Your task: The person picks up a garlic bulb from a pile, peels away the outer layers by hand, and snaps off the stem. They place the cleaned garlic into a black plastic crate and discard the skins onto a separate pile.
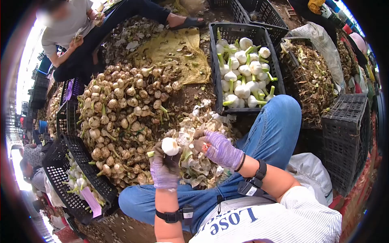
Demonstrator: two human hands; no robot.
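My left hand (165,164), in a purple glove with dark, dirty fingers, is closed round a white garlic bulb (170,146); a green stem end sticks out on its left side. To the right, my right hand (216,149), gloved the same way, has its fingers bent together near the bulb but apart from it. Something small and red shows at its fingers, too small to make out. Beneath both hands lies a heap of papery garlic skins (194,162). A big pile of unpeeled, brownish garlic (121,109) spreads out to the left.
A black crate (214,73) of clean white bulbs stands beyond my knee. Another crate (73,158) with garlic and a pink tag is at the left. Crates and a sack (324,48) of scraps stand at the right. A co-worker (69,32) sits at the upper left by a yellow sheet (190,60).
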